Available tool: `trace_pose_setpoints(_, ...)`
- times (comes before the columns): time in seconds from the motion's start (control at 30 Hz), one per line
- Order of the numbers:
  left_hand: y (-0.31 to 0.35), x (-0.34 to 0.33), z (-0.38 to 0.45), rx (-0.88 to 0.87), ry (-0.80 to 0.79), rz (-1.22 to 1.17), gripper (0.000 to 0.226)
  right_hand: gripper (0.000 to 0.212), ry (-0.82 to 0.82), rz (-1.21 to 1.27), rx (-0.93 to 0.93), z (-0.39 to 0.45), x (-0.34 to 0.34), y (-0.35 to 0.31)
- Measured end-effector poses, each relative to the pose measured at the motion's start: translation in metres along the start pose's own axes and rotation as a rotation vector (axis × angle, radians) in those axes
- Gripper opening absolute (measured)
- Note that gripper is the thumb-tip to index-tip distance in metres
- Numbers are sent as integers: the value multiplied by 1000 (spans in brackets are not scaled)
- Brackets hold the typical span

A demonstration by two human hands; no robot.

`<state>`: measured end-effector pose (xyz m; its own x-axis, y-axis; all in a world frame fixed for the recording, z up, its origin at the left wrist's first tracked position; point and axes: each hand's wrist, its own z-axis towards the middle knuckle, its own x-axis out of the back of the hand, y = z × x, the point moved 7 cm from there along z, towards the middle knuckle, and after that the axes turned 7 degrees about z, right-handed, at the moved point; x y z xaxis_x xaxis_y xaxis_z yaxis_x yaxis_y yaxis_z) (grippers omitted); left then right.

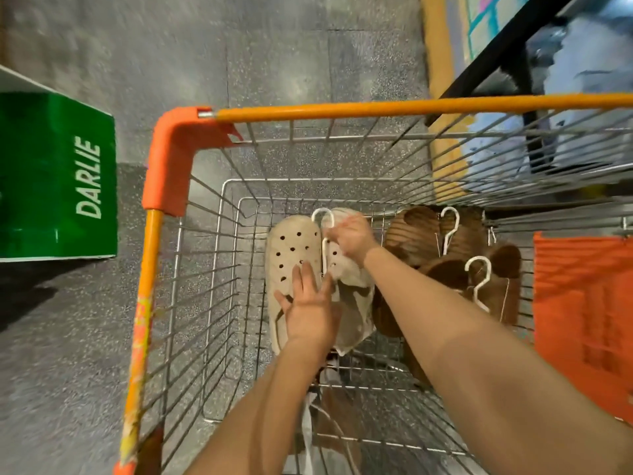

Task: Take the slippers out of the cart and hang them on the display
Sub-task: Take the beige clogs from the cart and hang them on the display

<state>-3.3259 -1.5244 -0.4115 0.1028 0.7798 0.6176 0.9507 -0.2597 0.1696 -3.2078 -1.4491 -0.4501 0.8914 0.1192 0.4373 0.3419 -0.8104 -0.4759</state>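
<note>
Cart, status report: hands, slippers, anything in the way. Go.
Left hand open, flat on beige slippers. Right hand pinching their white hanger hook. Pair not lifted from cart. Brown slippers alongside, not blocking.

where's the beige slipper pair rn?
Head view: the beige slipper pair lies in the cart, left of the brown slippers, under the left hand, right hand at its white hanger.

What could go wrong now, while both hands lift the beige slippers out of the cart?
1. The right hand pinches only the thin white hanger; the beige slippers may slip off it.
2. The left hand lies flat on a slipper, not gripping, so the pair could drop back.
3. The hook may catch on the cart wires or on the brown slippers beside it.
</note>
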Motion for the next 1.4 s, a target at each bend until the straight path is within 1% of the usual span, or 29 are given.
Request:
trace_pose_setpoints(0.03,0,1,-2,-3,-1,2,62,13,29,64,16,-2,-2,0)
trace_pose_setpoints(0.07,0,2,-4,-5,-9,8,62,14,101,110,57,-6,-4,-2)
trace_pose_setpoints(0.1,0,3,-7,-5,-18,12,61,23,154,154,116,-14,-3,-7)
trace_pose_setpoints(0.13,1,5,-11,-6,-25,19,60,23,185,134,141,-17,-3,-7)
trace_pose_setpoints(0.17,3,7,-15,-10,-31,33,61,12,170,112,139,-22,-3,-12)
trace_pose_setpoints(0.2,4,8,-18,-16,-35,52,62,9,153,96,133,-21,-2,-15)
trace_pose_setpoints(0.23,5,9,-20,-20,-37,65,62,28,142,103,117,-20,1,-17)
trace_pose_setpoints(0.27,5,10,-20,-20,-34,63,62,42,107,196,67,-19,3,-15)
trace_pose_setpoints(0.3,4,10,-19,-17,-28,48,61,51,40,333,26,-17,3,-14)
trace_pose_setpoints(0.37,3,10,-18,-20,-4,25,60,57,-109,594,-36,-12,-3,-15)
trace_pose_setpoints(0.43,2,6,-18,-30,15,19,61,55,-170,659,-52,-10,-7,-18)
trace_pose_setpoints(0.47,1,3,-18,-31,15,16,61,50,-170,614,-44,-9,-6,-19)
trace_pose_setpoints(0.5,1,0,-18,-33,13,20,62,43,-155,518,-20,-8,-3,-21)
trace_pose_setpoints(0.57,2,-5,-21,-47,3,57,61,29,-73,155,66,-8,6,-23)
trace_pose_setpoints(0.6,2,-5,-23,-56,6,76,59,25,-4,-21,117,-11,12,-22)
trace_pose_setpoints(0.63,4,-4,-25,-68,15,92,57,21,64,-165,156,-17,21,-23)
trace_pose_setpoints(0.7,10,1,-33,-101,40,121,53,18,154,-360,254,-28,36,-25)
trace_pose_setpoints(0.77,16,9,-45,-122,75,141,48,22,159,-424,376,-44,46,-26)
trace_pose_setpoints(0.9,28,23,-70,-162,136,116,38,33,48,-641,518,-91,56,-24)
trace_pose_setpoints(1.03,34,34,-96,-205,78,49,38,25,-40,-764,600,-147,60,-21)
trace_pose_setpoints(1.1,35,40,-111,-212,45,80,36,30,-67,-862,658,-175,58,-21)
trace_pose_setpoints(1.17,36,49,-130,-215,17,135,37,40,-86,-933,706,-199,57,-21)
trace_pose_setpoints(1.27,37,75,-159,-224,29,188,37,53,-65,-1065,795,-233,60,-30)
trace_pose_setpoints(1.33,39,100,-176,-237,74,218,37,57,-38,-1151,819,-255,69,-44)
trace_pose_setpoints(1.4,37,127,-190,-220,133,222,40,56,4,-1168,816,-277,86,-70)
